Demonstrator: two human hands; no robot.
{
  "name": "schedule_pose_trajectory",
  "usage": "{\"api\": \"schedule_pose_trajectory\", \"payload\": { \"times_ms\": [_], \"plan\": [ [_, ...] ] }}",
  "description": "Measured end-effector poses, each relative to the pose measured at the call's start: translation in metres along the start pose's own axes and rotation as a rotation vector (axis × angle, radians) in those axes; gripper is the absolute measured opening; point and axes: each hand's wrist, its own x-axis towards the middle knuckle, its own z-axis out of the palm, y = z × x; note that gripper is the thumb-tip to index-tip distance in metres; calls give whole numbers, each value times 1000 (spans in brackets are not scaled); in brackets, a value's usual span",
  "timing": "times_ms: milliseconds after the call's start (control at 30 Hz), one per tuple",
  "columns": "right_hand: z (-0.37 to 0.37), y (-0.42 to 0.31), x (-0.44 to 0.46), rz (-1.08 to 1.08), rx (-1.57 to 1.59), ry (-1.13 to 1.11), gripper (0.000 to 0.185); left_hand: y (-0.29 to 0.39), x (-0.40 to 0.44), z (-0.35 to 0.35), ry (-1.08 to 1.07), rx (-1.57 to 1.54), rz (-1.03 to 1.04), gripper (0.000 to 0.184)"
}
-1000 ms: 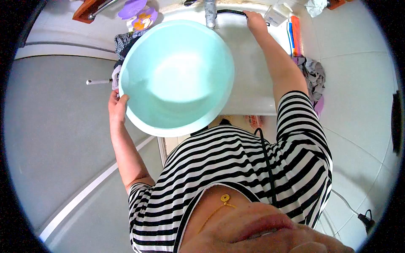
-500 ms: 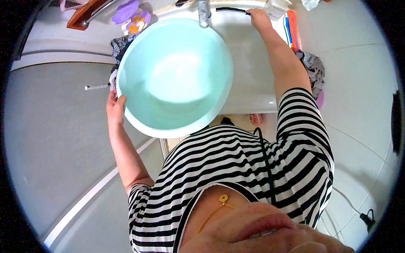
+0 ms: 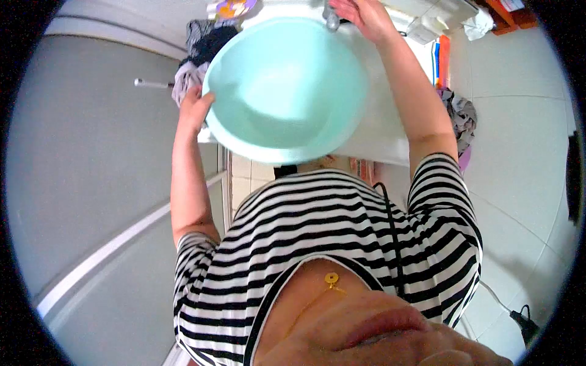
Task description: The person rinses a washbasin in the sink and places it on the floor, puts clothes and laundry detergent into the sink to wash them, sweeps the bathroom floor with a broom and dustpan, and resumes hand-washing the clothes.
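Observation:
A large mint-green basin rests tilted over the white sink counter. My left hand grips its left rim, the thumb on the inside. At the top, beside the faucet, is my right hand, its fingers apart and nothing visible in it. The faucet's tip sits at the basin's far rim. Grey and black cloths lie left of the basin, with a lilac cloth close to my left hand.
A white box and an orange-and-white package stand at the right. Grey cloth hangs beyond the counter's right side. A purple flower-shaped dish is at the top left. A white handle sticks out leftward.
My right hand has left the black strip behind the sink and moved left to the faucet, its fingers opening. The basin and my left hand have shifted right and farther away in view.

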Motion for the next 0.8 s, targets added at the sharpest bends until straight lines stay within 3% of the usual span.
{"api": "schedule_pose_trajectory", "payload": {
  "times_ms": [33, 133, 267, 400, 467, 500, 567, 667, 767, 800],
  "plan": [
    [29, -12, -9, 128, 199, -88, 19, 0, 2, 3, -18, 30, 11, 51],
    [50, -16, 29, 196, 340, -136, 17, 8, 6, 14, -85, -6, -55, 45],
    [47, -29, 28, 126, 419, -144, 18, 22, 8, 34, -98, 22, -22, 40],
    [30, -5, -13, 120, 366, 70, 22, 16, 23, 53, -237, -49, -103, 39],
    [16, 21, -42, 233, -136, 145, 27, 19, 28, 58, -230, -26, -119, 39],
    [14, 31, -49, 231, -142, 144, 27, 21, 27, 62, -225, 7, -142, 40],
    [14, 49, -58, 483, -209, 92, 24, 25, 26, 66, -223, -7, -109, 43],
    [11, 69, -32, 563, -303, 54, 22, 25, 30, 72, -204, 59, -56, 45],
    [-2, 98, -4, 474, -357, -32, 32, 15, 31, 78, -147, -85, 12, 48],
    [-2, 101, 3, 474, -361, -37, 32, 4, 38, 80, -217, -104, 8, 50]
  ]
}}
